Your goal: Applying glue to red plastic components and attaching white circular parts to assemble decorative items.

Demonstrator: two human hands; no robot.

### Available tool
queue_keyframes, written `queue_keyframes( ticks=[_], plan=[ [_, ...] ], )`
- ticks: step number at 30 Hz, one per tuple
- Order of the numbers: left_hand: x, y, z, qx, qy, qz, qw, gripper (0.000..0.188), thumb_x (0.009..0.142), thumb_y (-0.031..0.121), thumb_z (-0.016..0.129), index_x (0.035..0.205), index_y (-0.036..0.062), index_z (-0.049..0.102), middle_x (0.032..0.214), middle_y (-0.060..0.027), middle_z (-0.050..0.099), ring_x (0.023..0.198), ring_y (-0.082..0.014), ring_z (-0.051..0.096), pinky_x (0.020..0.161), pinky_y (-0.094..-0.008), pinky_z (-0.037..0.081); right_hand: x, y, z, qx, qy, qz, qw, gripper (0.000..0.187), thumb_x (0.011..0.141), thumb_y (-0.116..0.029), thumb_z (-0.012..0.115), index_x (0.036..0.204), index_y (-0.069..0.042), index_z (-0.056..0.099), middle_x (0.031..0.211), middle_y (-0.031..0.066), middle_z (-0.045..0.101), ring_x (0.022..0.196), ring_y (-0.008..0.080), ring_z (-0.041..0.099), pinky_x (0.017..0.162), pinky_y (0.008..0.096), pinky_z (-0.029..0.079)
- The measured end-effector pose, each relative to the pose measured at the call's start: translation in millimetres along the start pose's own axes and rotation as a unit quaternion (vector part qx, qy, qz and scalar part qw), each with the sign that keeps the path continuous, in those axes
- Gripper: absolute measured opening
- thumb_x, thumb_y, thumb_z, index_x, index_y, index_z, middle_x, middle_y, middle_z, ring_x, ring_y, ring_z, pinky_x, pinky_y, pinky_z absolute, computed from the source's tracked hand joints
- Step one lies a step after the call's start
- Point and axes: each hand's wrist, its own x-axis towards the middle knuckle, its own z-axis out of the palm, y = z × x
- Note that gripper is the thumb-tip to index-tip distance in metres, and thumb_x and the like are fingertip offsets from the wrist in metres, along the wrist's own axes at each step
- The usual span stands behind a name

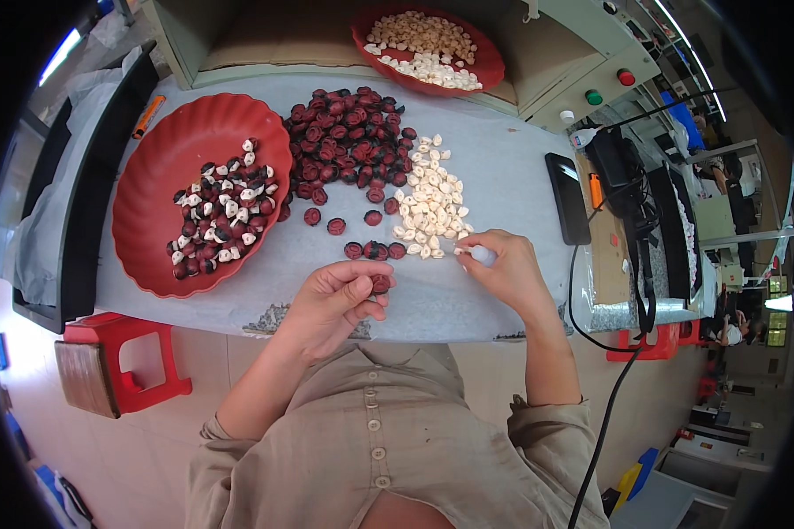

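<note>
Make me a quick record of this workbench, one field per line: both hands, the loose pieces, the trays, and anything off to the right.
Left hand: pinching a dark red piece
Right hand: holding a small pale bottle
Row: three dark red pieces beyond left hand
Piles: dark red pile left, cream pile right
Left tray: red, scalloped; mixed red, black and white pieces
Far tray: red; tan and white pieces
Right side: black phone

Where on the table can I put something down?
There's bare room between the white pieces and the phone, beyond the right hand. A smaller gap lies between the left bowl and the left hand. It's crowded around the dark red pieces.
</note>
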Motion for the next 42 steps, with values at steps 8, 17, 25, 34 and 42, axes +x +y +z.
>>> queue_keyframes(
  ticks=[8, 17, 25, 34, 42],
  plan=[
    [-1, 2, -2, -0.023, -0.015, -0.012, 1.0, 0.023, 0.082, 0.011, 0.05, 0.102, -0.0019, 0.052, 0.091, -0.0088, 0.057, 0.075, -0.013, 0.057, 0.064, -0.0233, 0.049, 0, -8, -2, -0.09, 0.028, -0.084, 0.992, 0.013, 0.065, -0.005, 0.062, 0.077, -0.001, 0.061, 0.071, 0.0083, 0.06, 0.066, 0.0204, 0.058, 0.059, 0.026, 0.044],
    [1, 3, 3, -0.002, 0.016, -0.026, 1.0, 0.026, 0.082, 0.014, 0.051, 0.101, -0.0034, 0.052, 0.089, -0.0097, 0.056, 0.072, -0.0136, 0.056, 0.06, -0.0217, 0.048, -15, -35, 28, 0.532, -0.051, 0.138, 0.834, 0.015, 0.066, 0.003, 0.062, 0.08, -0.001, 0.06, 0.071, 0.0039, 0.055, 0.055, 0.0056, 0.045, 0.046, 0.0196, 0.038],
    [1, 6, 8, -0.012, 0.026, -0.046, 0.999, 0.023, 0.083, 0.012, 0.049, 0.099, -0.0039, 0.053, 0.086, -0.0086, 0.056, 0.071, -0.0134, 0.055, 0.062, -0.0229, 0.049, -17, -58, 36, 0.316, -0.025, -0.12, 0.941, 0.018, 0.064, 0.006, 0.06, 0.081, 0.001, 0.061, 0.076, 0.0066, 0.056, 0.07, 0.0116, 0.053, 0.059, 0.0203, 0.041],
    [2, 5, 9, -0.007, 0.023, -0.038, 0.999, 0.021, 0.083, 0.011, 0.049, 0.097, -0.0028, 0.054, 0.086, -0.0095, 0.058, 0.07, -0.0134, 0.055, 0.063, -0.0231, 0.048, -15, -61, 36, 0.249, -0.032, -0.155, 0.955, 0.023, 0.061, 0.006, 0.061, 0.083, -0.001, 0.062, 0.075, 0.006, 0.056, 0.067, 0.012, 0.053, 0.058, 0.0212, 0.041],
    [2, 2, 11, 0.018, 0.045, -0.03, 0.998, 0.017, 0.084, 0.008, 0.047, 0.096, -0.002, 0.054, 0.086, -0.0106, 0.058, 0.069, -0.0143, 0.056, 0.063, -0.0241, 0.048, -14, -65, 32, 0.206, -0.058, -0.168, 0.962, 0.024, 0.061, 0.007, 0.059, 0.084, 0.0, 0.061, 0.073, 0.0069, 0.056, 0.068, 0.0131, 0.054, 0.059, 0.0222, 0.043]
  ],
)
